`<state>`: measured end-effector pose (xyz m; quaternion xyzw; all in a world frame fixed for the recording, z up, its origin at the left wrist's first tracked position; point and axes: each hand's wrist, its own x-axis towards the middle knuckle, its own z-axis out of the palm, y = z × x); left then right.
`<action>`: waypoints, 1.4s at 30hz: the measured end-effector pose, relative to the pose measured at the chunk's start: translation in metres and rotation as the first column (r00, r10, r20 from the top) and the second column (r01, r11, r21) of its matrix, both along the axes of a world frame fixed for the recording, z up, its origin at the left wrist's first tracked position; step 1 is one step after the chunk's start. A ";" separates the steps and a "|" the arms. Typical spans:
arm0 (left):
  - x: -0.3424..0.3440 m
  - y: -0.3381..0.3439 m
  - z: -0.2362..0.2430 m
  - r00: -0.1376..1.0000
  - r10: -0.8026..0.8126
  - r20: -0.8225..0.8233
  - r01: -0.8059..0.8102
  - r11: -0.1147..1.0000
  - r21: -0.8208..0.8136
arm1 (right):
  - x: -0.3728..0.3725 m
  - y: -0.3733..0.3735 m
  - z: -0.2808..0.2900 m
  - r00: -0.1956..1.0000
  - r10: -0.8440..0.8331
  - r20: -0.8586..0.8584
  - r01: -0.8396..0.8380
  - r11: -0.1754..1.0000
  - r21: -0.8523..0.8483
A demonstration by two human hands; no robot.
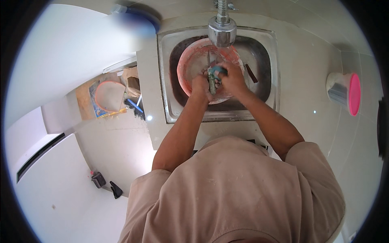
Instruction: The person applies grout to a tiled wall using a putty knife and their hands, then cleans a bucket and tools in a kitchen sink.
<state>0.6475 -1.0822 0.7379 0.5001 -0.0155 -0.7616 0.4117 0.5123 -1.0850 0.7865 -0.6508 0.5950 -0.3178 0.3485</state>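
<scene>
Over an orange-pink basin (184,77) smeared with pale residue, both hands work close together. My left hand (201,84) is closed round a hand tool (212,86) with a grey-green handle and a narrow pointed part aimed at the tap; its exact kind is unclear. Pressed against the tool is a blue-green scrubbing cloth (219,71), gripped by my right hand (232,77), whose fingers are slightly blurred. The basin sits in a steel sink (265,91). Right of it, a thin dark brown stick-like piece (251,73) lies in the sink.
A chrome tap (222,32) hangs over the basin. On the right stands a clear tub with a pink lid (354,94). A blurred blue object (139,22) is at the upper left. On the floor are a blue-and-black brush (135,106) and a dark shoe-like item (116,189).
</scene>
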 end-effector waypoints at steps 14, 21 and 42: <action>-0.029 -0.026 0.004 0.987 0.049 -0.152 -0.031 0.992 0.119 | 0.004 0.003 -0.027 0.939 -0.337 0.073 0.276 0.862 0.426; -0.035 -0.046 -0.034 0.987 0.140 -0.081 -0.133 0.988 0.082 | -0.017 0.018 0.004 0.882 -0.340 0.326 0.126 0.837 0.533; -0.058 -0.034 0.033 0.897 0.369 -0.243 -0.292 0.908 0.301 | -0.005 -0.081 -0.028 0.854 0.395 -0.339 -0.279 0.897 0.341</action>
